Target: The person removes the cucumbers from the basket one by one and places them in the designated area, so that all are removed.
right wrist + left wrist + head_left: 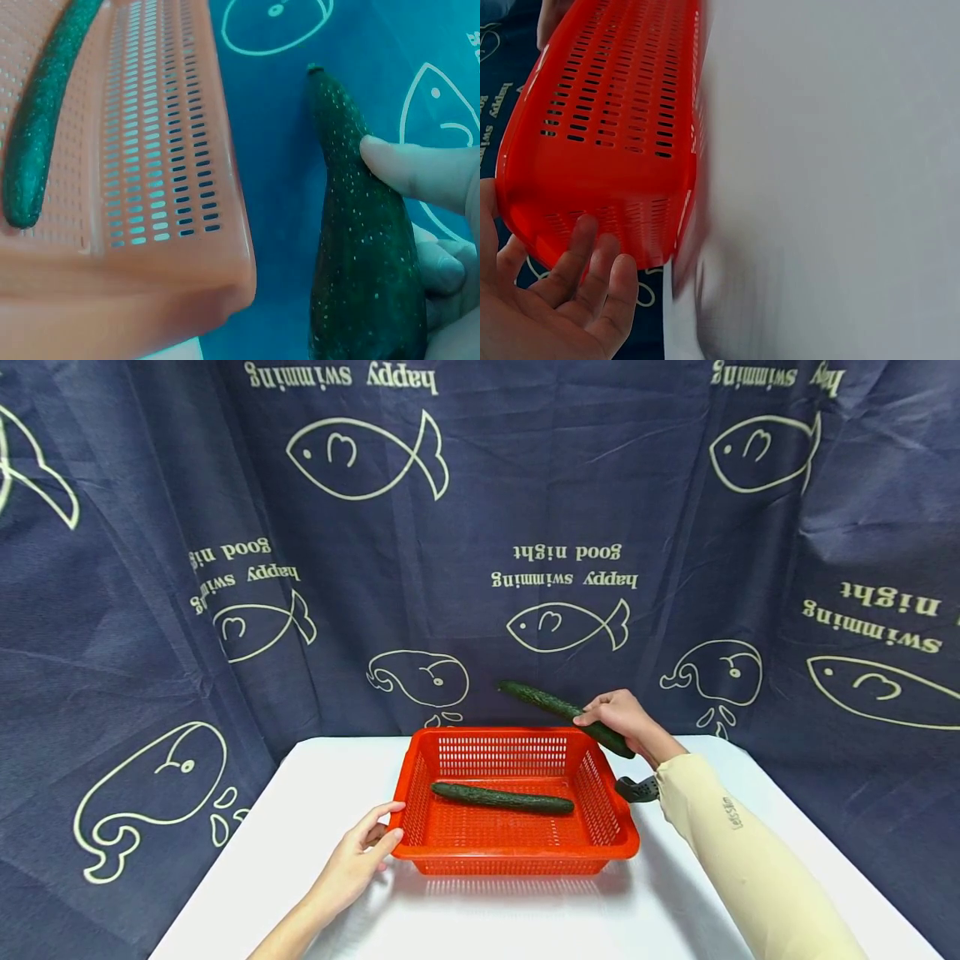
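Right hand [618, 718] raised by the far right corner of the red basket [517, 852], clamped on a cucumber [543, 700]: thumb on one flank, fingers bent round the other, grip well toward the near right end. The length beyond the grip slants up and leftward, its tip against the dark curtain [480, 543]. From the right wrist, the held cucumber appears outside the basket's end wall, with a gap between; height above the rim hard to tell. Second cucumber [502, 797] lies on the basket floor, roughly lengthwise, well apart from the right hand and below it. Left hand [352, 860] at the opposite end, thumb and forefinger closed on the rim, remaining fingers bent beneath along the outer wall. Basket on the white counter [322, 785]. Step in hand, by my reading: transfer of a single cucumber at the basket's edge, the left hand steadying; direction, in or out, not readable from this moment. Next move, as I judge it, calls for a firm grip, since the long end could swing, and for clearance over the rim before any lowering.
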